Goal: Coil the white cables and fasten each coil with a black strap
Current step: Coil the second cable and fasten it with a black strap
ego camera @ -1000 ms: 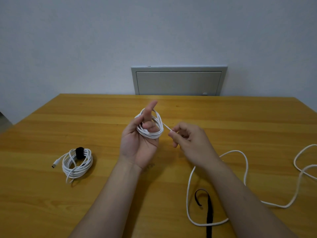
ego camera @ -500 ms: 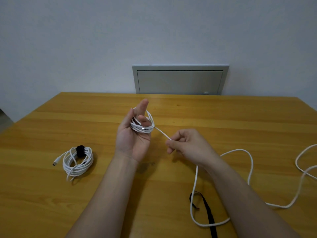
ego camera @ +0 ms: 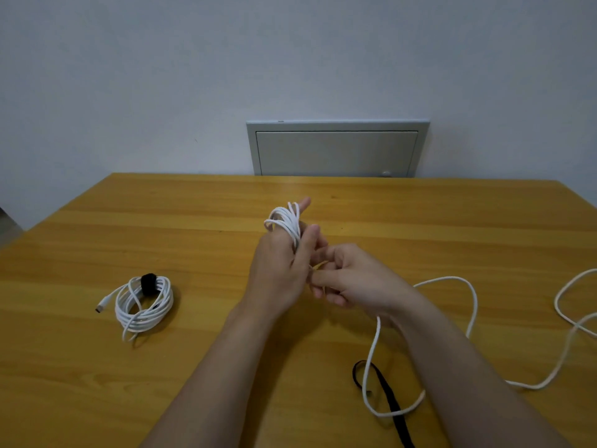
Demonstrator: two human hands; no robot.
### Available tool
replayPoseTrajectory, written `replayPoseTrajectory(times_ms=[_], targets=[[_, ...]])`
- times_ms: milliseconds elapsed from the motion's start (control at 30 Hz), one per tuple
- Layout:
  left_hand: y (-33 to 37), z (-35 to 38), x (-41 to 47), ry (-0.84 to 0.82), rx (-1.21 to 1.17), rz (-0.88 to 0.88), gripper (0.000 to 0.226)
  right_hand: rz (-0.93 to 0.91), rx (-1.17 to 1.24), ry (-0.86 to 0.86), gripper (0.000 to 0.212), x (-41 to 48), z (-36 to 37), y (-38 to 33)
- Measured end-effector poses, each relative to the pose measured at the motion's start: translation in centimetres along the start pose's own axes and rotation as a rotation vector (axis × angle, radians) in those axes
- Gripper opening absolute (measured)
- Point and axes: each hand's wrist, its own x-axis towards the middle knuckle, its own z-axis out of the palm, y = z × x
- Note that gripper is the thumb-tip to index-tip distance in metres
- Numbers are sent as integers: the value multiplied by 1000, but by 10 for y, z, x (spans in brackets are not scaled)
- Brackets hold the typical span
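One more turn of cable [ego camera: 286, 221] sits gripped in your left hand [ego camera: 277, 276], your right hand [ego camera: 355, 281] now beside it, pinching remaining slack.

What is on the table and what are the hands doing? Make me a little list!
left hand: holds cable loops wound round its fingers
right hand: grips the loose cable
loose cable: trails right across the wooden table
finished coil: lies left, fastened with a black strap
spare strap: lies near the front, crossed by the loose cable
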Motion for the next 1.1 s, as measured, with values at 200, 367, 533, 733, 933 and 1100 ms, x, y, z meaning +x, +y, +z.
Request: replayPoseTrajectory(times_ms=[200, 367, 533, 733, 933, 1100], targets=[[-6, -3, 3, -23, 383, -25, 29, -23, -228, 27, 4, -10, -20, -10], [2, -5, 2, -162, 357, 2, 43, -87, -643, 36, 14, -16, -31, -20], [2, -7, 0, -337, 369, 13, 35, -94, -838, 240, 25, -15, -39, -18], [-6, -2, -2, -359, 114, -140, 57, -268, -795, 610, 29, -11, -43, -14], [-12, 1, 5, -149, -81, -476, 46, -584, -932, 733, 38, -20, -19, -27], [-13, -4, 3, -98, 28, -486, 44, -773, -798, 337, 19, -21, 12, -28]])
